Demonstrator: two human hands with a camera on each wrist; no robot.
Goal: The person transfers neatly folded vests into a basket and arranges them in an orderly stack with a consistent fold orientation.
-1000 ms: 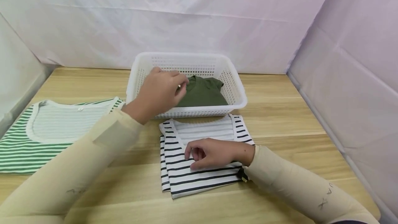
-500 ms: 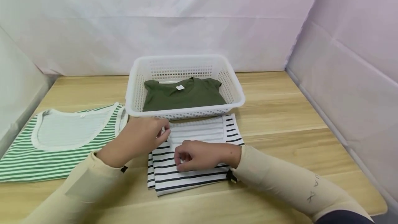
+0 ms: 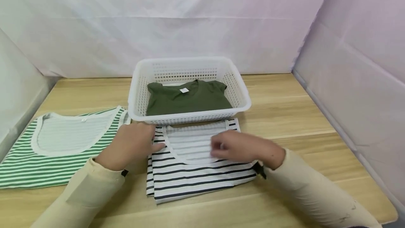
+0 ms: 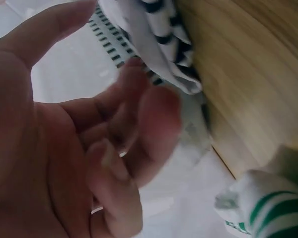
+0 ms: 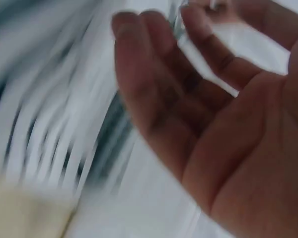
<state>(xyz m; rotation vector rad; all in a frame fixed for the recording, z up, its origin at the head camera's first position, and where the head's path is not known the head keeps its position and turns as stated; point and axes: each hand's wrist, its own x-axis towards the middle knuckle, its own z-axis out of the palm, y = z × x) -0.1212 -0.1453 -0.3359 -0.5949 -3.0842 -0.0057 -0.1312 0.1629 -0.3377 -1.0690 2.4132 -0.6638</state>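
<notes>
A folded white shirt with black stripes (image 3: 196, 178) lies in front of the basket, its scooped neckline facing up. At the shirt's upper left shoulder is my left hand (image 3: 131, 145); its fingers are loosely bent around nothing in the left wrist view, with striped cloth (image 4: 164, 39) just past the fingertips. My right hand (image 3: 242, 146), slightly blurred, hovers over the right side of the neckline. In the right wrist view its fingers (image 5: 134, 64) curve loosely and hold nothing, and the striped cloth behind is smeared by motion.
Behind the shirt stands a white plastic basket (image 3: 244, 105) holding a folded dark green shirt (image 3: 193, 99). A green-striped shirt (image 3: 41, 168) lies at the left of the wooden table (image 3: 294, 115). White sheeting (image 3: 202, 34) encloses the back and sides.
My left hand came down from the basket to the striped shirt's left shoulder and opened slightly. My right hand shifted to the right, off the shirt's middle, uncovering more of the neckline.
</notes>
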